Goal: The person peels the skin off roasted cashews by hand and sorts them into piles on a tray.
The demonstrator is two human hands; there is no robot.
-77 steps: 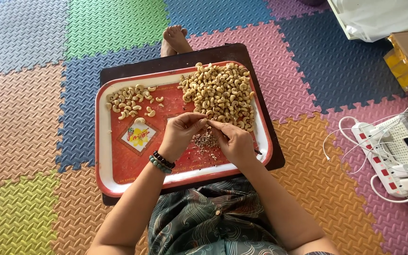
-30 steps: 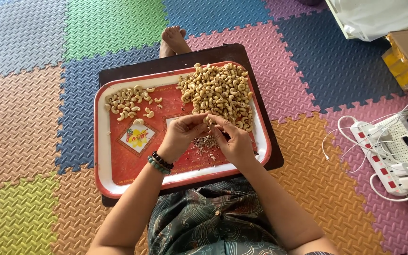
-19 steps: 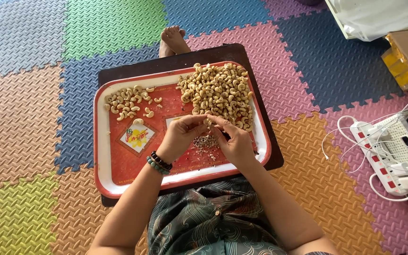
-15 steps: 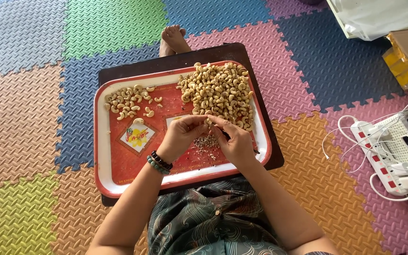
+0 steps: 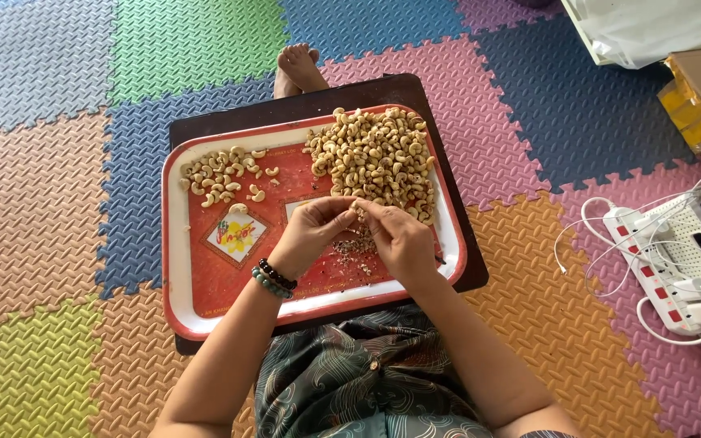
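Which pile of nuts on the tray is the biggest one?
The big heap of cashews at the tray's far right corner, just beyond the hands. The small pile on the far left has far fewer, paler nuts spread thin.

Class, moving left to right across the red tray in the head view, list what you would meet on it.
Small cluster of pale peeled cashews → yellow diamond-shaped picture printed on the red tray → left hand → right hand → white rim of the red tray.

Red tray [image 5: 204, 276] with cashews [image 5: 375, 158], on board [image 5: 302, 101]
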